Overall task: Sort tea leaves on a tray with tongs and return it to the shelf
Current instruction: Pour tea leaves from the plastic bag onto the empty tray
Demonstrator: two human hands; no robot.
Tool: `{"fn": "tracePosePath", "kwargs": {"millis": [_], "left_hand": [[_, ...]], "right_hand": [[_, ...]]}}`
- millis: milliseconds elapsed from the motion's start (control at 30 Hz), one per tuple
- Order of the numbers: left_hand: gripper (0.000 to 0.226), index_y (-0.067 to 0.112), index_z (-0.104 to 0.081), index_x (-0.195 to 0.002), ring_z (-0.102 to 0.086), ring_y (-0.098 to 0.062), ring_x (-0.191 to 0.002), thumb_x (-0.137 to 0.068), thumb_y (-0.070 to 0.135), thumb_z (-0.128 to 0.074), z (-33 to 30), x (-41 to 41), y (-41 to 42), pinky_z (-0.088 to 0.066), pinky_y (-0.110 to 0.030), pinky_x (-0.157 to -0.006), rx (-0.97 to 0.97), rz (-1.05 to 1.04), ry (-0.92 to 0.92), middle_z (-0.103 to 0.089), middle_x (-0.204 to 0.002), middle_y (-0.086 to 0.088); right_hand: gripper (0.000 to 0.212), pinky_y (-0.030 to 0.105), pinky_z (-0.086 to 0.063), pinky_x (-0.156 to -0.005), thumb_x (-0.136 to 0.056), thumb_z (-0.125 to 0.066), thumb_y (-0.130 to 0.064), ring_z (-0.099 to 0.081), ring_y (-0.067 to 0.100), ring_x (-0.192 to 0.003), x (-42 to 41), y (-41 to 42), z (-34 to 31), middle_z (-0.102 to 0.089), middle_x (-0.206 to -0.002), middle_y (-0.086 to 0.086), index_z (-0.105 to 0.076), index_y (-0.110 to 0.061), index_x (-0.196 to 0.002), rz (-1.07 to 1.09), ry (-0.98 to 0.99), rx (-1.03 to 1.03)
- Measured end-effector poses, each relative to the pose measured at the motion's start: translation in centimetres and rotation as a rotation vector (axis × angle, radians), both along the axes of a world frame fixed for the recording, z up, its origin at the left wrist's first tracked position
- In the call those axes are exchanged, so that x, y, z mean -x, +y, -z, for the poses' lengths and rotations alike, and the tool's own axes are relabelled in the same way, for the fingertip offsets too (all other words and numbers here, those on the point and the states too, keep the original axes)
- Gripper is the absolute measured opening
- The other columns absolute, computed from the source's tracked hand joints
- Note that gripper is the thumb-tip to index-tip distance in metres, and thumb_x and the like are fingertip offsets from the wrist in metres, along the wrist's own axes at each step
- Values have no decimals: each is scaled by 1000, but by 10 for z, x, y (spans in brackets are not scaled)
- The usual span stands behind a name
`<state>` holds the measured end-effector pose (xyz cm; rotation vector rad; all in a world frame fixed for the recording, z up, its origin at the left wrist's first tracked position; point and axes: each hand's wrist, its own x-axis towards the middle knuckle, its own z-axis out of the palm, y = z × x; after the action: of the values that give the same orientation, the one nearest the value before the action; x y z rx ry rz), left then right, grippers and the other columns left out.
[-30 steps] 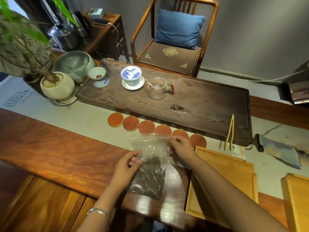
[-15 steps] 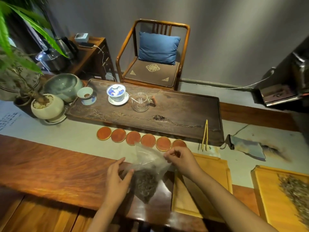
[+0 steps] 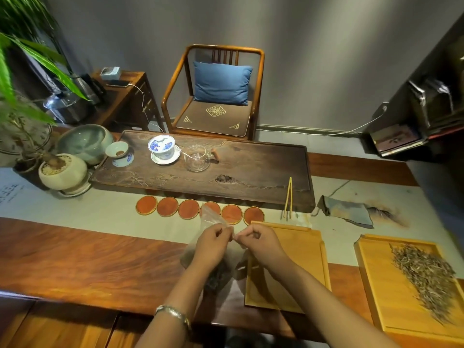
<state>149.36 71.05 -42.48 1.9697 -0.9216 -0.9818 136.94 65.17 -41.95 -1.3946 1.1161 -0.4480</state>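
- Both hands, left (image 3: 213, 243) and right (image 3: 261, 241), are pinching the mouth of the clear bag (image 3: 216, 267) of dark tea leaves, just left of the empty tray (image 3: 308, 249).
- I'd peel the seal slowly and keep the bag upright.
- Tongs (image 3: 288, 199) lie beyond the tray.

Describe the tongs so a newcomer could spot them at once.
Find the long dark tea tray across the middle of the table. At its front right corner the tongs lie, their tips hanging over the edge toward the bare bamboo tray. They are the only thin, pale yellow, two-pronged tool there.
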Motion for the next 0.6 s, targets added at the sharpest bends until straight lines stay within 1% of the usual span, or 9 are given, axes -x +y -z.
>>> {"fn": "tracePosePath", "kwargs": {"millis": [100,200,267,333,367,433,467,533,600], "left_hand": [[31,12,-59,-65,-49,-3,-58,-94,16,-47,2,0,6,-38,-4,-50,29,11,4,-54,-63,1],[28,8,-64,-72,-53,3,-58,-94,15,-49,4,-3,15,-41,-5,-55,59,43,45,-59,-68,0],[27,13,-64,-72,-55,5,-61,-96,16,-50,3,-6,21,-43,-7,-59,92,63,71,-61,-70,2],[26,16,-65,-74,-58,1,-67,-96,20,-51,3,-9,25,-44,-10,-64,105,71,85,-63,-73,1],[26,17,-65,-74,-60,-5,-72,-96,23,-52,2,-10,27,-45,-15,-68,104,74,88,-64,-74,-1],[28,17,-63,-73,-61,-16,-76,-96,27,-52,3,-11,31,-46,-24,-72,98,78,86,-64,-75,-4],[28,16,-62,-72,-60,-18,-76,-96,28,-52,3,-11,33,-45,-27,-73,94,76,80,-63,-75,-7],[29,15,-61,-73,-60,-19,-76,-97,28,-50,3,-9,36,-46,-31,-74,84,70,71,-62,-75,-8],[30,12,-60,-73,-57,-18,-76,-98,24,-48,1,-9,37,-45,-32,-73,85,66,94,-60,-75,-8]], "right_hand": [[14,27,-54,-64,-83,-69,-22,-62,12,-67,2,5,1,-64,-73,2,-67,-8,-82,-93,7,-32],[15,29,-54,-68,-87,-63,-25,-62,11,-70,3,6,-1,-63,-73,-1,-64,-11,-81,-168,-1,-51],[17,30,-54,-69,-89,-61,-25,-61,12,-70,3,4,-4,-63,-72,-2,-63,-10,-82,-242,4,-27],[20,28,-54,-69,-93,-56,-23,-60,11,-70,1,4,-7,-61,-74,-1,-63,-7,-84,-337,16,0],[20,27,-54,-68,-94,-54,-22,-60,10,-70,1,5,-9,-60,-75,-1,-64,-7,-83,-369,20,4],[21,20,-53,-62,-94,-52,-18,-58,2,-66,-1,8,-12,-59,-73,-6,-62,-14,-76,-392,24,30],[22,17,-50,-58,-93,-52,-16,-57,-2,-63,-2,9,-13,-58,-70,-7,-61,-16,-72,-389,29,62],[23,14,-46,-54,-90,-53,-13,-54,-3,-57,-4,11,-13,-55,-66,-7,-58,-16,-68,-378,59,150],[23,12,-44,-50,-89,-51,-10,-52,-2,-54,-6,15,-12,-52,-64,-5,-54,-14,-66,-346,65,193]]}}
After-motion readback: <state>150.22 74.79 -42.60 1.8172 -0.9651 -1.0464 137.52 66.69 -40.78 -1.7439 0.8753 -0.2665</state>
